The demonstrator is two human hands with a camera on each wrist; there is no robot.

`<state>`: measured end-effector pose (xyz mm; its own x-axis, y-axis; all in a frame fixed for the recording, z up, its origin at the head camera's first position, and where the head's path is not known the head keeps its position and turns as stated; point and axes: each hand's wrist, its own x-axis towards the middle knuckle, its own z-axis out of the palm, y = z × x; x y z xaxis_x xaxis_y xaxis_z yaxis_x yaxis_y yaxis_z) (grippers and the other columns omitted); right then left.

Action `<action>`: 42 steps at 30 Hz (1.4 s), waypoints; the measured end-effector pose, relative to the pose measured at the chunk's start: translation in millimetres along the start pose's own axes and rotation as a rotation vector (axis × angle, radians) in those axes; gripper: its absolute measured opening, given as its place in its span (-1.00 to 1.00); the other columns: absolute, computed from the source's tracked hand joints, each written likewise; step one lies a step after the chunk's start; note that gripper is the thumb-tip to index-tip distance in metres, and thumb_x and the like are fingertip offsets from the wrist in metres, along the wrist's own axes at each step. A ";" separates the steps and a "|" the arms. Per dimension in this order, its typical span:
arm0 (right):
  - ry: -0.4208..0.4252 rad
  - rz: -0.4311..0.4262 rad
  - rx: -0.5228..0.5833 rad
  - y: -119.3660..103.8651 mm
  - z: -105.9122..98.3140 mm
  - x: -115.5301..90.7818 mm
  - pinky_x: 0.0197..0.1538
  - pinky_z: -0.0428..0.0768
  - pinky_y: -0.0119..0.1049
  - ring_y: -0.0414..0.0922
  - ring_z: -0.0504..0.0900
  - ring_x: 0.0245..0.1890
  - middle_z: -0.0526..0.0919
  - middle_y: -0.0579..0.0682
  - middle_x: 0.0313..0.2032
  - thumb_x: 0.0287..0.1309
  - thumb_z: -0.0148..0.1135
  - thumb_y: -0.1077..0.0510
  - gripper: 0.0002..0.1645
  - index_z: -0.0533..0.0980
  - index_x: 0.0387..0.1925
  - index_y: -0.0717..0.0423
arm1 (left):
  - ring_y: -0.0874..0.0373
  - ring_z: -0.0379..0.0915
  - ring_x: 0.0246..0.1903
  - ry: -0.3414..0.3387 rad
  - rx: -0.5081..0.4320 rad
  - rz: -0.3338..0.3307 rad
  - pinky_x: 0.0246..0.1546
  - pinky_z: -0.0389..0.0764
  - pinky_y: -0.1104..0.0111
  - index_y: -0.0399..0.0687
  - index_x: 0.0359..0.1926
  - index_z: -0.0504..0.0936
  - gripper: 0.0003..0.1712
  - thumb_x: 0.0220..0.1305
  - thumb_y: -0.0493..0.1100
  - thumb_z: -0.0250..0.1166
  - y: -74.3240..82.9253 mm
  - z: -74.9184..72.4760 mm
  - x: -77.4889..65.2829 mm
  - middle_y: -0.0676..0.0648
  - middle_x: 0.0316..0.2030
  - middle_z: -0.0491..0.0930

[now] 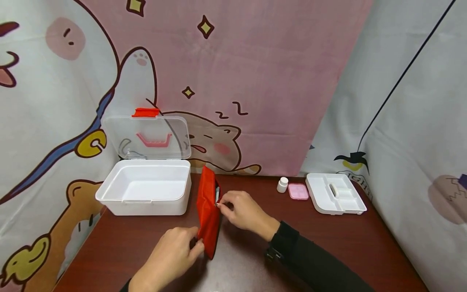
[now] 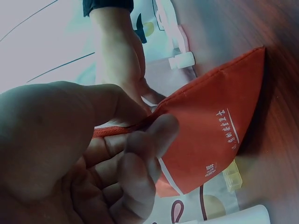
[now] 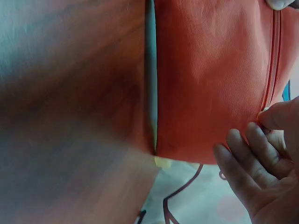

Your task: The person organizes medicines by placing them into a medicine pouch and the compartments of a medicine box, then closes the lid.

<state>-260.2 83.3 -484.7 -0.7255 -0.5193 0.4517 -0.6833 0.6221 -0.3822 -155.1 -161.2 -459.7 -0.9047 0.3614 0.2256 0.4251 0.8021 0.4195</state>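
A red zippered pouch [image 1: 208,211] stands on edge on the table between the hands. My left hand [image 1: 170,251] pinches its near top corner between thumb and fingers. At the zipper, my right hand [image 1: 245,210] pinches the pull between thumb and forefinger, with its other fingers loosely bent in the right wrist view. The zipper [image 3: 274,51] runs as a closed line between the two hands. Beyond the right hand the mouth gapes, and something pale shows inside. White print marks the pouch's side in the left wrist view.
Left of the pouch stands a white box [image 1: 142,207] with its clear lid [image 1: 153,121] raised. At the back right are a small white bottle [image 1: 282,185], a pink case [image 1: 298,191] and a white divided tray [image 1: 330,205]. A small yellow box [image 2: 232,176] lies behind the pouch.
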 end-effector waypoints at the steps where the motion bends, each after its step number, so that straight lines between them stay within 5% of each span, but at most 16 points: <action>1: 0.003 0.009 -0.012 3.5 -0.5 2.5 -0.15 0.68 -0.35 -0.25 0.66 -0.32 0.76 -0.16 -0.33 0.45 0.40 0.13 -0.89 0.76 -0.26 -0.02 | 0.41 0.18 -0.62 -0.001 0.005 0.003 -0.55 0.29 0.47 0.29 -0.54 0.50 -0.66 0.21 -0.18 0.45 0.1 0.2 0.1 0.30 -0.67 0.32; 14: 0.061 0.255 -0.127 57.2 -10.4 38.1 0.01 0.74 -0.07 -0.03 0.78 -0.18 0.84 -0.04 -0.25 0.48 0.36 0.09 -0.82 0.79 -0.26 0.00 | 0.39 0.17 -0.62 -0.008 0.042 0.020 -0.54 0.30 0.44 0.29 -0.57 0.46 -0.63 0.19 -0.15 0.47 0.3 0.4 -0.1 0.30 -0.67 0.30; 24: 0.115 0.473 -0.002 79.1 -6.3 45.3 -0.11 0.61 -0.17 -0.08 0.65 -0.29 0.83 -0.08 -0.32 0.52 0.38 0.04 -0.82 0.82 -0.17 -0.03 | 0.36 0.15 -0.62 0.002 0.119 0.019 -0.55 0.28 0.41 0.29 -0.59 0.43 -0.61 0.17 -0.14 0.48 -3.7 2.2 2.9 0.28 -0.67 0.27; 31: 0.081 0.569 0.345 80.6 1.1 42.2 -0.31 0.74 -0.24 0.12 0.84 -0.39 0.77 0.19 -0.34 0.62 0.25 0.06 -0.83 0.67 -0.10 0.05 | 0.37 0.15 -0.63 0.015 0.130 0.005 -0.56 0.27 0.42 0.30 -0.60 0.41 -0.60 0.15 -0.13 0.48 -2.4 1.2 4.4 0.30 -0.68 0.27; 38: -0.020 0.642 0.646 92.9 7.7 35.7 -0.14 0.82 0.26 0.07 0.77 -0.51 0.67 0.25 -0.40 0.71 0.05 0.09 -0.82 0.46 -0.01 0.13 | 0.34 0.24 -0.64 0.033 0.190 -0.014 -0.58 0.35 0.36 0.22 -0.56 0.51 -0.59 0.30 0.04 0.55 -3.0 9.3 4.0 0.27 -0.65 0.34; 42: -0.014 0.622 0.759 100.4 10.5 30.5 -0.11 0.82 0.30 0.03 0.74 -0.48 0.67 0.32 -0.32 0.66 -0.01 0.21 -0.88 0.37 0.03 0.21 | 0.31 0.27 -0.67 0.017 0.180 -0.038 -0.60 0.40 0.33 0.17 -0.62 0.48 -0.50 0.34 0.07 0.57 -6.0 17.4 6.7 0.22 -0.67 0.34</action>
<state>-351.8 123.8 -517.7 -0.9715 -0.2368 -0.0132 -0.0473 0.2480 -0.9676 -164.2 -155.3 -476.0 -0.9187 0.3226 0.2280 0.3772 0.8878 0.2638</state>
